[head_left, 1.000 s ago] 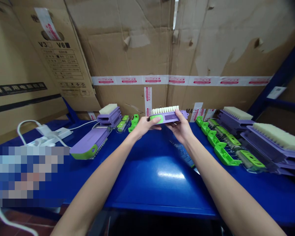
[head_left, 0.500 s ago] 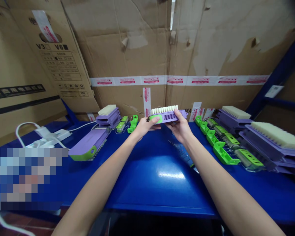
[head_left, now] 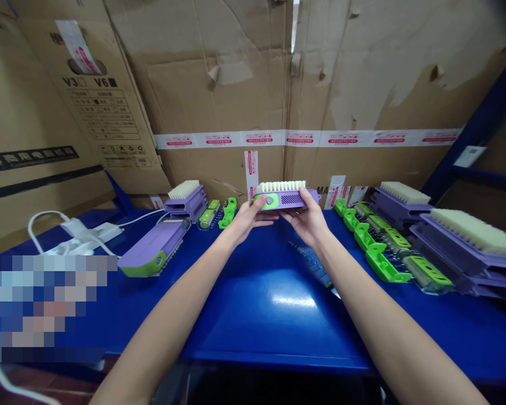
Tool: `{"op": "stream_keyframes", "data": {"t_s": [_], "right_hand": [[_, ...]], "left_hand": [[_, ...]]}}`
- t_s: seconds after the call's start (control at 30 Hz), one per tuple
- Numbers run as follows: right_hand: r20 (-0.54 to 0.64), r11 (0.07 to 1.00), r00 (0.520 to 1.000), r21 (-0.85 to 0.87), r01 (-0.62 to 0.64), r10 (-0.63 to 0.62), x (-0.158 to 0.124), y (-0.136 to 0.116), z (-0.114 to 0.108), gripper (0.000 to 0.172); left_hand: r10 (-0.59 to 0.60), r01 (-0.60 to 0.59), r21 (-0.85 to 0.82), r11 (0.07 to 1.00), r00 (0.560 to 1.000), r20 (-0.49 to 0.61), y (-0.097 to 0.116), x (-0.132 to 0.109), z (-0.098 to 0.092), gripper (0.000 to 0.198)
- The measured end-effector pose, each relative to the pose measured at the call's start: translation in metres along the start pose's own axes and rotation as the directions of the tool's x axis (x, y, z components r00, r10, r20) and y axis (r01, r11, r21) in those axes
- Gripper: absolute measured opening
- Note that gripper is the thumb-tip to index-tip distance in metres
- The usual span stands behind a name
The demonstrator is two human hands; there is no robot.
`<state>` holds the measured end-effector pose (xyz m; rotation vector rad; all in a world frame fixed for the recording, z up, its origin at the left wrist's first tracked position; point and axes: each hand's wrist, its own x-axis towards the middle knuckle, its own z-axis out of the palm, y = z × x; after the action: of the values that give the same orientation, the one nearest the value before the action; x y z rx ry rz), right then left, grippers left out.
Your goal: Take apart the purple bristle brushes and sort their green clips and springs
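Note:
A purple brush body (head_left: 293, 199) with cream bristles on top and a green end piece (head_left: 271, 201) is held above the blue table, near its back. My left hand (head_left: 248, 219) grips the green end, thumb on its front side and fingers beneath. Around the right part of the purple body is my right hand (head_left: 307, 216), with its thumb near the bristles and fingers below. Beneath my right forearm lies a clear sheet of small parts (head_left: 314, 264), partly hidden.
Purple brush bodies (head_left: 405, 208) are stacked at right beside green brackets (head_left: 362, 236) and green-and-clear pieces (head_left: 428, 273). At left are a purple-and-green brush (head_left: 152, 247), a purple stack (head_left: 185, 202) and a white power strip (head_left: 105, 232). Cardboard (head_left: 236, 101) stands behind the table (head_left: 253, 332).
My left thumb has shifted left on the green end, uncovering more of its face. The held brush body is turned slightly and looks more level.

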<state>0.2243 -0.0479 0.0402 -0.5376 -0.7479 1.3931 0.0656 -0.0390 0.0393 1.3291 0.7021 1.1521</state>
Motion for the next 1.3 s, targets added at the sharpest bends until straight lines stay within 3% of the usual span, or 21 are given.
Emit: {"op": "stream_keyframes", "data": {"t_s": [0.17,0.37,0.63,0.77,0.97,1.3], "right_hand": [[-0.002,0.992,0.994,0.052,-0.112,0.112,0.001,0.003,-0.001,0.038],[-0.023,0.993,0.994,0.040,-0.108,0.109,0.000,0.002,-0.002,0.039],[-0.010,0.992,0.992,0.012,-0.124,0.124,-0.001,0.004,0.002,0.043],[0.046,0.986,0.986,0.050,-0.160,0.158,-0.003,0.005,0.004,0.045],[0.058,0.983,0.987,0.100,-0.153,0.148,-0.004,0.007,0.007,0.048],[0.040,0.983,0.987,0.096,-0.158,0.155,-0.002,0.008,0.007,0.048]], "left_hand": [[0.074,-0.068,0.124,0.990,0.996,-0.042,0.002,0.002,-0.003,0.078],[-0.026,0.027,0.219,0.975,1.000,-0.007,0.006,0.001,-0.001,0.076],[0.062,-0.070,0.255,0.965,0.997,0.042,0.005,0.001,-0.010,0.073],[0.073,-0.090,0.234,0.968,0.994,0.083,0.003,0.001,-0.014,0.079],[0.136,-0.140,0.166,0.976,0.990,0.033,0.002,0.001,-0.011,0.075],[0.106,-0.105,0.029,0.994,0.993,-0.043,0.002,0.002,-0.001,0.067]]}}
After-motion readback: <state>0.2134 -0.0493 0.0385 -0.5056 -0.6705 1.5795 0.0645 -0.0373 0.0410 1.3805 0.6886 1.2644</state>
